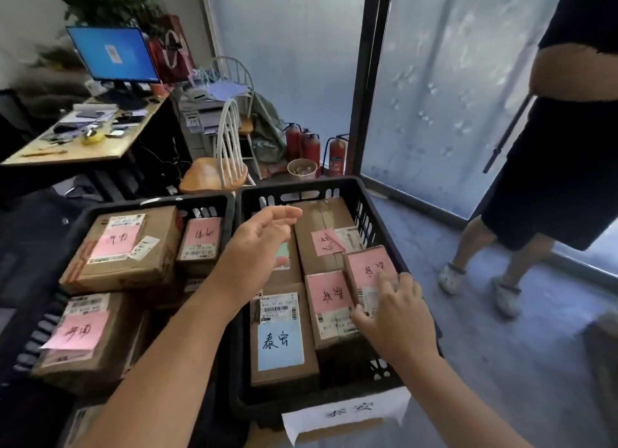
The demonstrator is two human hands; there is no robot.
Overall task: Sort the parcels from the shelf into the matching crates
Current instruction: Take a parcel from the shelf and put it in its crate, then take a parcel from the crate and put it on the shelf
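Both forearms reach over 2 black crates already well filled: right hand (396, 308) fingers touching pink-labelled parcel (369, 273) at right crate (368, 193) edge, left hand (257, 247) open, empty; shelf unseen, remainder unknown.

Shows only as two limbs, reaching in from the bottom edge. Left arm (167, 364) bare along all its visible length, from the frame's edge to the wrist, with no cloth over it. Right arm (468, 400) bare the same way, thinner in view because less of it shows. Left hand (257, 247) ungloved, its fingertips (287, 213) smeared by motion blur, so nails cannot be made out. Right hand (398, 317) also ungloved, seen from the back, knuckles and the thumb (359, 315) plain, nails too blurred to tell. Wears nothing visible on wrists or fingers; any clothing lies outside the view.
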